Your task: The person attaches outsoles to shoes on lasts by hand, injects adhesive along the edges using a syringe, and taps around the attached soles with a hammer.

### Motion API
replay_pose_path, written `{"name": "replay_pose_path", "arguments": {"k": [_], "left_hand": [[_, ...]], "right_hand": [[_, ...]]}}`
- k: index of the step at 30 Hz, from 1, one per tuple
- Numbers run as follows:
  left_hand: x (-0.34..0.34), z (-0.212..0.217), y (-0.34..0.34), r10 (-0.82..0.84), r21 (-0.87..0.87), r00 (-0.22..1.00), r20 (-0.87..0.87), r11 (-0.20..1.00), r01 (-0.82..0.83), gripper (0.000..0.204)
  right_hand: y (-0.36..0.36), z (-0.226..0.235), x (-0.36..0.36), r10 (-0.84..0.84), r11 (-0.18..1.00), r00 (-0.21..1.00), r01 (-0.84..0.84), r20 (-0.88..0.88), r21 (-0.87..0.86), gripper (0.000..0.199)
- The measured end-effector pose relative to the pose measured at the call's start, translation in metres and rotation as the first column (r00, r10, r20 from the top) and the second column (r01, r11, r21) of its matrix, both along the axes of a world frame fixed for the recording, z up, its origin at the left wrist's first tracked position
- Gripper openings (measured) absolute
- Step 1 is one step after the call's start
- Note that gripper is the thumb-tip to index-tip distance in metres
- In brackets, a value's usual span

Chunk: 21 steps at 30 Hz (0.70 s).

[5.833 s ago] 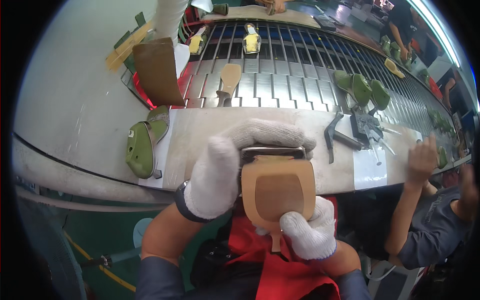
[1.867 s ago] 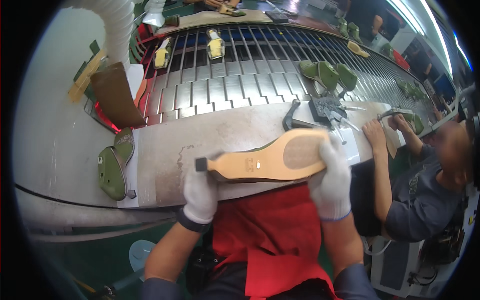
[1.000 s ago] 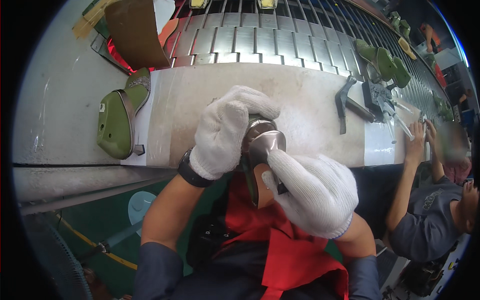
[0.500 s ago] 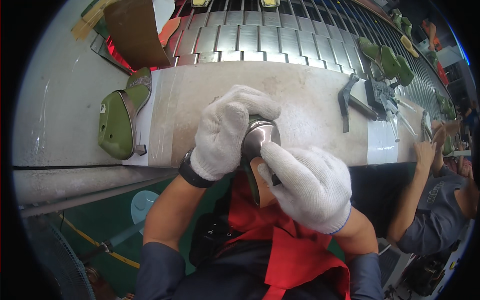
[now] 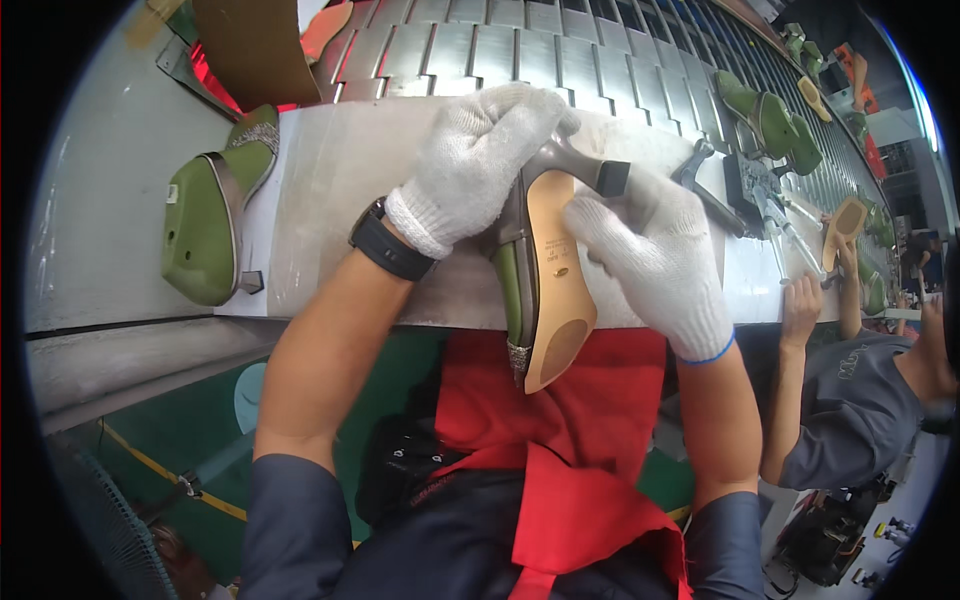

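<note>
While the left hand (image 5: 477,172) clasps the shoe (image 5: 556,262) near its heel (image 5: 612,178), the right hand (image 5: 655,262) is part-curled beside it; its grip cannot be told. Sole exposed, the shoe crosses above the bench (image 5: 335,185) edge. Outward: second shoe (image 5: 205,238) left, hammer (image 5: 720,208) right.

Gotta be a shoe workshop, factory-line style: there's a metal slatted conveyor (image 5: 555,58) at 12 o'clock with green shoes (image 5: 772,125) on it at 2, plus another green shoe (image 5: 200,240) on the surface (image 5: 335,190) at 9. Heeled shoe (image 5: 558,265) right in the middle, and a co-worker (image 5: 850,405) around 4 holding a tan sole (image 5: 848,215).
</note>
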<state>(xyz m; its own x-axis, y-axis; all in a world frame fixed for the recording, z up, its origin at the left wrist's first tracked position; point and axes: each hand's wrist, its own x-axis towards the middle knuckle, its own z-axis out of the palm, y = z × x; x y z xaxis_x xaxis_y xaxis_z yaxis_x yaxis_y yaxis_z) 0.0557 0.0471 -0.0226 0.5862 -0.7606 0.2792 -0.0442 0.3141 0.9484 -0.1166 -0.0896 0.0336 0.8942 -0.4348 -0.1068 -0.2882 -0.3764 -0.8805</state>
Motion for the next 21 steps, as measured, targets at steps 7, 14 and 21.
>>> {"name": "replay_pose_path", "arguments": {"k": [7, 14, 21], "left_hand": [[-0.001, -0.009, -0.001, 0.015, -0.022, 0.999, 0.044, 1.0, -0.014, 0.041], [-0.007, -0.005, -0.005, 0.054, -0.042, 0.998, 0.043, 0.998, -0.052, 0.037], [-0.006, -0.007, -0.004, 0.044, -0.056, 0.999, 0.004, 0.997, -0.043, 0.036]], "right_hand": [[0.003, 0.013, 0.014, 0.129, 0.991, 0.989, -0.127, -0.076, 0.035, 0.038], [-0.001, 0.007, 0.022, 0.3, 0.876, 0.954, -0.269, 0.016, -0.402, 0.028], [0.007, 0.013, 0.012, 0.142, 0.986, 0.985, -0.149, -0.103, -0.07, 0.04]]}}
